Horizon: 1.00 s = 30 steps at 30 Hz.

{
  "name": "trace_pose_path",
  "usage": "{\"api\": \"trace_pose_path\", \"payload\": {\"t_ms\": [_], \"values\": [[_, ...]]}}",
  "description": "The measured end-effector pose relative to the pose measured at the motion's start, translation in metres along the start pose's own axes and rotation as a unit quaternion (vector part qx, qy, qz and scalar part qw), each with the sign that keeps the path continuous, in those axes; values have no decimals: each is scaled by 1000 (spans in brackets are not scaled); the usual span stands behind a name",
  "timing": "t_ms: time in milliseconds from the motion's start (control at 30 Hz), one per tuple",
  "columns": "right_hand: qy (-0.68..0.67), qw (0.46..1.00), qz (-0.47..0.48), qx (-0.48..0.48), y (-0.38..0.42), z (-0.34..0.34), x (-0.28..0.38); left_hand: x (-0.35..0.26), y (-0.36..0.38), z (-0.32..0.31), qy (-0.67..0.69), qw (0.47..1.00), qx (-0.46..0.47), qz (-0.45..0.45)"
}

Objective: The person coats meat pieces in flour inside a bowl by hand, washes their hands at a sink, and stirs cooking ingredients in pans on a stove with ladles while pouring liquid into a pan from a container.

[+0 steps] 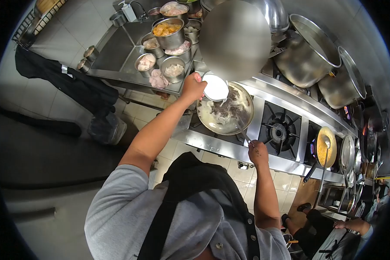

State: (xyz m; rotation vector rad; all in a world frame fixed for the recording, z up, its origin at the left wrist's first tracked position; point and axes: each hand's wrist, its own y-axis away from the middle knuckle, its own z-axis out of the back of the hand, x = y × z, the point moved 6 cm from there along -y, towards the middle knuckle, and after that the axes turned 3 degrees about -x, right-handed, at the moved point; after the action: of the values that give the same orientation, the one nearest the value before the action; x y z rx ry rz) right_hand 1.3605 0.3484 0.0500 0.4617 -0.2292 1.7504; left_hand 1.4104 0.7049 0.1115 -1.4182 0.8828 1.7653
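Note:
My left hand (194, 87) is closed on the edge of a small round container of white liquid (215, 88). It is tipped over the near-left rim of a wide pan (200, 116), and white liquid runs down from its lip. Dark and creamy-white contents (232, 106) swirl together in the pan, which sits on the stove. Low at the pan's right side, my right hand (258, 152) is wrapped round the handle of a long metal utensil (244, 133). Its far end dips into the mixture, so I cannot make out its shape.
Steel pots of cut food (168, 38) crowd the counter by the sink (134, 43). Right of the pan is a bare burner (279, 131), then a pan of yellow food (326, 147) with a ladle. Large stockpots (307, 54) stand behind. Another person (333, 234) is at lower right.

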Motion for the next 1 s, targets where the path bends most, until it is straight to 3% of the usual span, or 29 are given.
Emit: {"api": "trace_pose_path", "payload": {"t_ms": [133, 267, 367, 467, 600, 767, 833, 933, 1000], "values": [[-19, 998, -54, 1, -2, 14, -4, -8, 1, 2, -9, 1000, -5, -1], [-1, 1000, -7, 5, -10, 3, -10, -13, 2, -1, -10, 1000, -4, 7], [-28, 996, -84, 4, -3, 26, -4, -16, 3, 2, 0, 1000, -6, -5], [23, 999, -32, 17, -4, 7, 4, -18, 1, 1, -3, 1000, -3, -1], [-3, 995, -93, 38, -2, 28, -4, -13, -1, 1, -7, 1000, -3, -10], [13, 1000, -6, 16, -4, 21, 2, -15, 0, -3, -14, 1000, 7, -5], [-7, 997, -71, 37, -2, 27, -8, -19, 1, -1, -7, 1000, -3, -18], [-4, 1000, 1, -7, -7, 1, -8, -20, 2, -5, -2, 1000, 3, -23], [15, 1000, -6, 15, -5, 14, -10, -21, 0, -5, 0, 1000, 3, -26]]}}
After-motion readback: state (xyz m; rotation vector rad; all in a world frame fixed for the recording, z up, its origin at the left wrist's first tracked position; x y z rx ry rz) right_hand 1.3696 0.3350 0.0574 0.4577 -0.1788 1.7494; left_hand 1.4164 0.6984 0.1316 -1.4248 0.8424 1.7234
